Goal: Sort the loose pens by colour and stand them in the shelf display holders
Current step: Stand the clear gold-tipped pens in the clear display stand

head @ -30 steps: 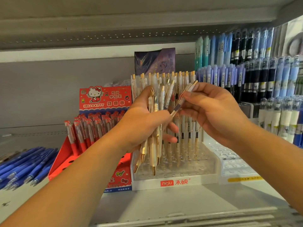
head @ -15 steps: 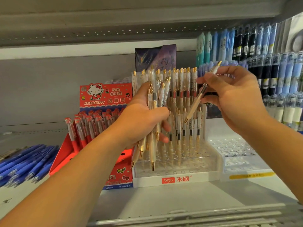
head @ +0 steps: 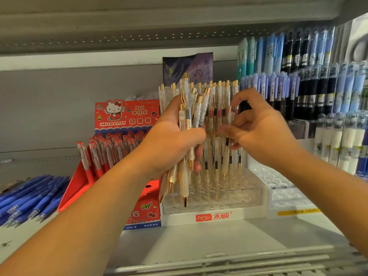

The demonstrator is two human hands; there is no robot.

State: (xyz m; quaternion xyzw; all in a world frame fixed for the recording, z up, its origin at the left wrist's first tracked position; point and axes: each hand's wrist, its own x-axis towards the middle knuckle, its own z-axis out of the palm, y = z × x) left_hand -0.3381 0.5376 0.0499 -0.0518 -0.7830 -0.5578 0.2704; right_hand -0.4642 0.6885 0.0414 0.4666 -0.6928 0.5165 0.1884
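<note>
My left hand [head: 171, 144] grips a bundle of several white pens with gold clips and tips [head: 187, 116], held upright in front of the clear "hesu" display holder [head: 215, 217]. More of the same white-and-gold pens [head: 219, 92] stand in the holder's back rows. My right hand [head: 260, 134] is at the right side of those standing pens, its fingers curled. It seems to pinch one white pen [head: 230, 116] held upright among them; the fingertips are blurred. The holder's front holes hold nothing.
A red Hello Kitty display box [head: 125, 116] with red pens [head: 103, 154] stands left of the holder. Blue pens [head: 29, 196] lie loose at far left. Another clear holder [head: 284, 196] and tiered racks of blue and black pens [head: 298, 76] fill the right. An upper shelf overhangs.
My right hand drew one pen out of the bundle, lifted it up and to the right, then brought it down upright among the standing pens. My left hand stayed put with the bundle.
</note>
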